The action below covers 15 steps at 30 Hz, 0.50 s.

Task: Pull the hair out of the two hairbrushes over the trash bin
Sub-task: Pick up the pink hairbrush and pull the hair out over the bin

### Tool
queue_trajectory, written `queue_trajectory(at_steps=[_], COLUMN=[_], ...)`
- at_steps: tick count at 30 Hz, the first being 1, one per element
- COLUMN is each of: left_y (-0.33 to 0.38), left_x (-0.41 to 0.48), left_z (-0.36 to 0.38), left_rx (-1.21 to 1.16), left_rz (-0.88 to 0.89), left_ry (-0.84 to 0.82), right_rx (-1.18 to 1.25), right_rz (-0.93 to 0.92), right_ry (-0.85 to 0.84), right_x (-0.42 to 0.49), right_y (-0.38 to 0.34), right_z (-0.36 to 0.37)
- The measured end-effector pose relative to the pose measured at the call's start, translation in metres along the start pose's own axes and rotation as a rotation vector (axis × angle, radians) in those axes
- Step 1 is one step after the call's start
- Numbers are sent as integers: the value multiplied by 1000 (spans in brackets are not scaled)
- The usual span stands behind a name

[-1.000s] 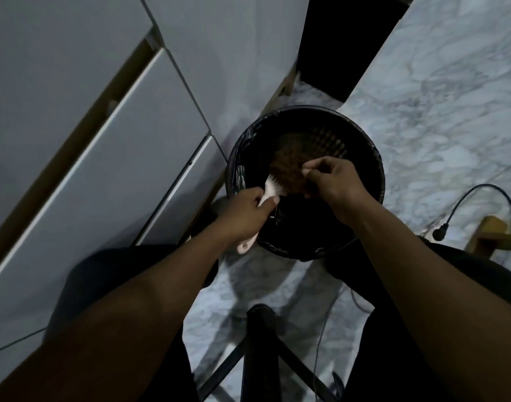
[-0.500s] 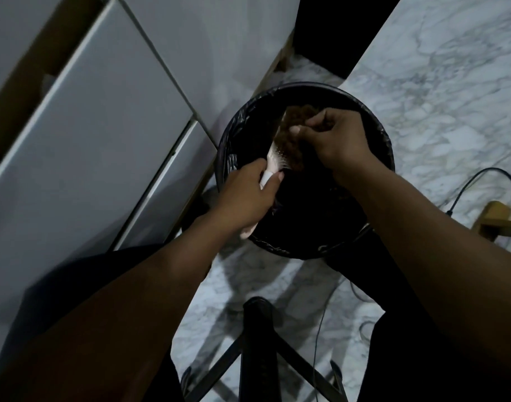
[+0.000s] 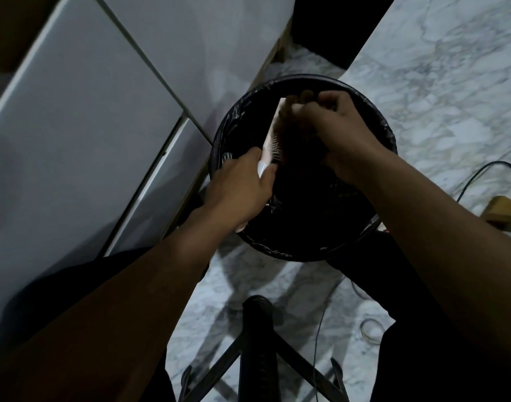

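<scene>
**Hair gripped at the far end of the brush, over the bin**

The hairbrush [image 3: 273, 134] is held over the trash bin [image 3: 376, 117], its long axis running away from the body; the handle is clamped in the left hand [image 3: 239, 184]; the dark hair [image 3: 295, 149] lies on the bristle face, to the right; the right hand [image 3: 338, 132] is nearer it, fingers [image 3: 289, 110] pinched together on the hair at the far tip, wrist bent down; a pull rightward seems called for.
</scene>
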<state>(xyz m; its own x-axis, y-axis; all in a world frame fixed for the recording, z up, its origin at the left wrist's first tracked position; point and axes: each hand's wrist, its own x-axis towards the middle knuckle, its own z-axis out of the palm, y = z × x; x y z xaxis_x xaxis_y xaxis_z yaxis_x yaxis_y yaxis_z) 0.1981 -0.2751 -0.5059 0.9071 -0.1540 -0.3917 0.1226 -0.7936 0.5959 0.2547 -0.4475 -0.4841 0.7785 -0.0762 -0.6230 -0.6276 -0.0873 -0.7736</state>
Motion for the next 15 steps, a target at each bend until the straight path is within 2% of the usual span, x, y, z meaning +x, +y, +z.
queue_trajectory(at_steps=[3, 6, 12, 15], left_y=[1, 3, 4, 8], left_x=[0, 1, 2, 0], left_z=[-2, -2, -3, 0], left_rx=[70, 140, 150, 134], left_rz=[97, 144, 121, 130], left_ry=[10, 4, 15, 4], right_rx=[-159, -303, -138, 78], right_rz=[-127, -253, -222, -152], right_ry=[-4, 141, 231, 218], right_x=[-4, -3, -4, -14], right_y=[4, 8, 17, 21], right_z=[3, 2, -7, -13])
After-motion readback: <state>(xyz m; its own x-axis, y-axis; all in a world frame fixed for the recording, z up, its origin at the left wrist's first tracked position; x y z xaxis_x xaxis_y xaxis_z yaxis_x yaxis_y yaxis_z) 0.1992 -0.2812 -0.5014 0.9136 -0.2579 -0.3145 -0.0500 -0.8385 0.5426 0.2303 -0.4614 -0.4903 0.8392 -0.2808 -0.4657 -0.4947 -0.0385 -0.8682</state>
